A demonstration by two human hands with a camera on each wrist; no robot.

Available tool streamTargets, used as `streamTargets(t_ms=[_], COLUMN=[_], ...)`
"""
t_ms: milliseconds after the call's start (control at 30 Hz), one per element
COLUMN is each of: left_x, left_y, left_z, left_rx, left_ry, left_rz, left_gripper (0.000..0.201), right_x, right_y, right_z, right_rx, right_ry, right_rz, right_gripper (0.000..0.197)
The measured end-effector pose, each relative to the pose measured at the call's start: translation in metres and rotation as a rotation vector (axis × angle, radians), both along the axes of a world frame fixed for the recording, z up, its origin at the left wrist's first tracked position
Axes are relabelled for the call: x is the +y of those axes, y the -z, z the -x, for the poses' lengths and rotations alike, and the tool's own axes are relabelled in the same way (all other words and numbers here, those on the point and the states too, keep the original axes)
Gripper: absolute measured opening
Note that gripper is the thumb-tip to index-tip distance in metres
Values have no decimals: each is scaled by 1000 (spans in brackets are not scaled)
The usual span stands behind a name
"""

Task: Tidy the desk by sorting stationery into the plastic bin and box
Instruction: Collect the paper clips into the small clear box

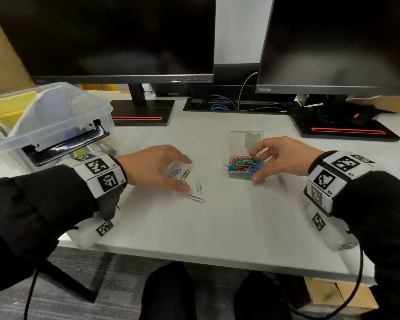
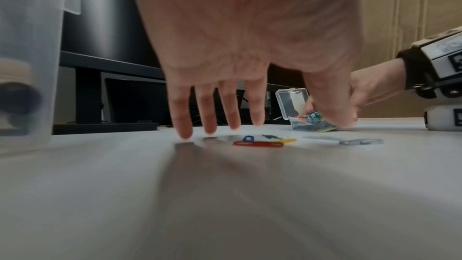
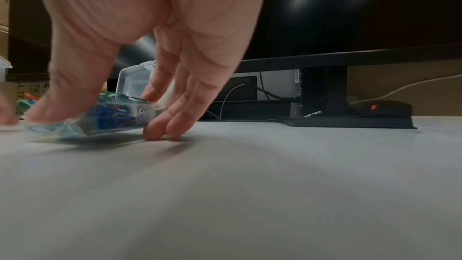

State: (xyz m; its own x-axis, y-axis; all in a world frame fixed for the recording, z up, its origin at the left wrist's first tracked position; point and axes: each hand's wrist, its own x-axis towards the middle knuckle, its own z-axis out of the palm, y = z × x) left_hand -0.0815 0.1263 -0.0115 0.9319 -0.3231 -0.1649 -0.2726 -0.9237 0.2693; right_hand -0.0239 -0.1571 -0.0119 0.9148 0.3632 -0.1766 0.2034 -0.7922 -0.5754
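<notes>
Several loose paper clips lie mid-desk: a blue one [image 1: 174, 173], a green one [image 1: 185, 174], a white one [image 1: 199, 187] and a silver one [image 1: 195, 198]. My left hand [image 1: 186, 175] hovers over them, fingers [image 2: 212, 114] spread and straight, tips close to the desk, holding nothing. A red clip [image 2: 257, 143] shows under it in the left wrist view. To the right stands a small clear box [image 1: 244, 166] full of coloured clips, with its lid [image 1: 245, 140] up. My right hand [image 1: 255, 166] grips the box [image 3: 117, 114] at its right end, between thumb and fingers.
A large clear plastic bin [image 1: 62, 116] with a black latch sits at the desk's left, stationery inside. Two dark monitors on black stands [image 1: 141, 112] [image 1: 342, 130] line the back, with cables and a mouse [image 1: 360, 117] between. The desk's front edge [image 1: 194, 257] is near my knees.
</notes>
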Motion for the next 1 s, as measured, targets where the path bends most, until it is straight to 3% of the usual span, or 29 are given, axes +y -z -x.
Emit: streamTargets(t_ms=[67, 233, 367, 800, 1000], left_x=[0, 0, -6, -21, -26], left_y=[1, 4, 4, 4, 2], left_z=[3, 4, -1, -19, -21], left_rx=[84, 24, -1, 88, 102], left_ry=[23, -41, -63, -153, -156], left_rz=[-62, 87, 117, 186, 135], left_gripper=[67, 31, 18, 16, 7], right_x=[1, 3, 3, 5, 6], right_y=[0, 0, 1, 0, 0], right_z=[1, 7, 9, 10, 9], right_rx=[8, 2, -15, 1, 16], right_ry=[-1, -16, -21, -24, -24], right_rz=[-4, -10, -18, -29, -41], right_gripper=[53, 53, 53, 53, 54])
